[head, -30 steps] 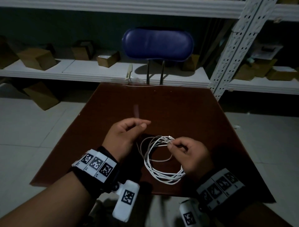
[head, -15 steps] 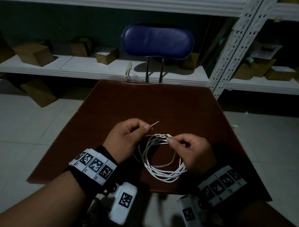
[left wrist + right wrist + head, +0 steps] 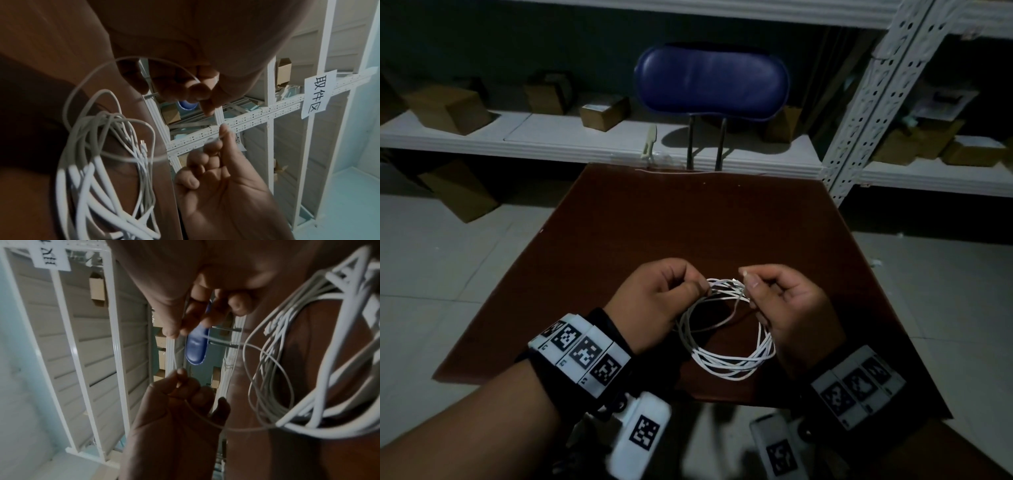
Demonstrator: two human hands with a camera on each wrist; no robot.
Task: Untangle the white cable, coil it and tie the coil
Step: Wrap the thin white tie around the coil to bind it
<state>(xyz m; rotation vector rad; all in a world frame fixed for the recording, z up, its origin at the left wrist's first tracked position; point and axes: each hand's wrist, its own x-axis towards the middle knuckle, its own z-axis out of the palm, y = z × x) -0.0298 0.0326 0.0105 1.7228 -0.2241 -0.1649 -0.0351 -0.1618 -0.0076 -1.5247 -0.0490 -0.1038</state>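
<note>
Since half a second ago, the left hand (image 3: 657,301) has moved in toward the right hand (image 3: 787,305), so both now meet at the far edge of the coil.

Head view: two hands are held low over the brown bench (image 3: 688,222), wrists bent inward, fingers curled. One white cable (image 3: 726,346), wound into several loops, hangs between them; each hand pinches its far edge between thumb and forefinger. One blue chair (image 3: 710,82) stands beyond the bench.

Left wrist view: the left hand (image 3: 191,87) pinches a thin strand; the right hand (image 3: 218,183) pinches the cable (image 3: 98,178) end opposite, the loops lying just left of both.

Right wrist view: the right hand (image 3: 195,308) pinches a strand, the left hand (image 3: 176,415) likewise; the coil (image 3: 308,386) lies to their right.
</note>
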